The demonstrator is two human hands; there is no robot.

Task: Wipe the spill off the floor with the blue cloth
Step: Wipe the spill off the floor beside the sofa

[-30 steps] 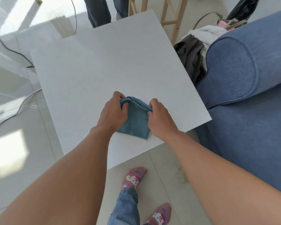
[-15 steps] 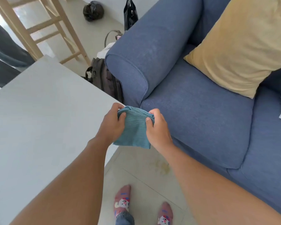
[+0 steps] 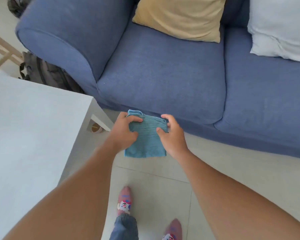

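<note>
Looking down at a living-room corner: blue fabric sofa point(image 3: 163, 71) fills the top and right of the view, one rounded armrest on the left, two seat cushions. Yellow cushion point(image 3: 178, 16) leans against the back, white pillow point(image 3: 280, 26) to its right at the frame edge.

White desk point(image 3: 28, 135) takes the left side, its corner close to the sofa front, one leg visible below the corner. Top is bare in the part that shows. Small round tan object sits on the floor under that corner, too small to identify.

Floor point(image 3: 223, 170) is pale large-format tile, grout lines visible, running between desk and sofa. No spill that I can make out on the visible tiles; the cloth hides part of them.

Dark backpack point(image 3: 47, 71) wedged between armrest and desk. Light wooden frame point(image 3: 2, 54) at the far left, cropped.

Both forearms reach in from the bottom. Below them, feet in pink patterned socks point(image 3: 125, 201) stand on the tile, one jean cuff showing.

Blue cloth point(image 3: 145, 141) is folded to a rough square, held in the air above the floor just in front of the sofa base, lower edge hanging free. Left hand point(image 3: 125, 132) grasps its upper left, fingers curled over the top edge. Right hand point(image 3: 171, 134) grasps the upper right corner, thumb on the front face, fingers partly spread behind.
</note>
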